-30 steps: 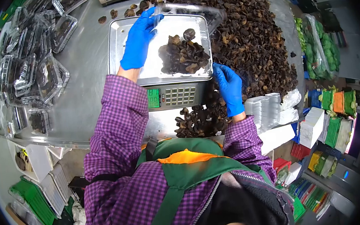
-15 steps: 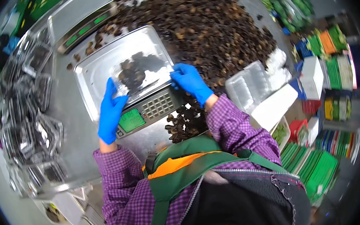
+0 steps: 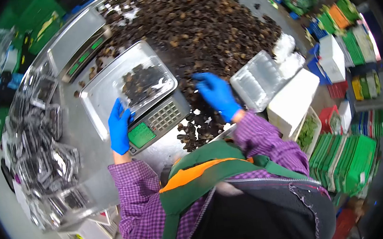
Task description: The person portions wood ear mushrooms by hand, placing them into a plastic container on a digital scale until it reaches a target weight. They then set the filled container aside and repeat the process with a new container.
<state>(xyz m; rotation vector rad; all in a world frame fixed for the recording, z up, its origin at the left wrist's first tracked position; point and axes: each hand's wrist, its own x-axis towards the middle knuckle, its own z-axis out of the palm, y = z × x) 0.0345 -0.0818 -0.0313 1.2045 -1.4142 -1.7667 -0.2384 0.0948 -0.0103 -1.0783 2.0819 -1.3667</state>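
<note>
On the scale's steel pan point(image 3: 97, 94) sits a clear plastic container holding a heap of dark brown mushroom-like pieces point(image 3: 141, 83). My left hand point(image 3: 120, 131), in a blue glove, is at the pan's near left edge, fingers apart beside the container's corner. Below it glows the green display point(image 3: 141, 134) of the scale, next to the keypad point(image 3: 164, 116). My right hand point(image 3: 216, 94), also gloved in blue, is off the scale with fingers stretched out over the near edge of the large brown pile point(image 3: 219, 29).
Clear empty containers point(image 3: 50, 156) are heaped along the left side. A second scale point(image 3: 78, 43) stands at the far left. Right of my right hand lies a clear lidded tray point(image 3: 257, 81), beside a white box point(image 3: 293, 102). Green crates point(image 3: 343, 162) are stacked at the right.
My right hand has left the scale's right edge and moved right, over the pile's edge. My left hand stays at the pan's left side. The view has turned slightly.
</note>
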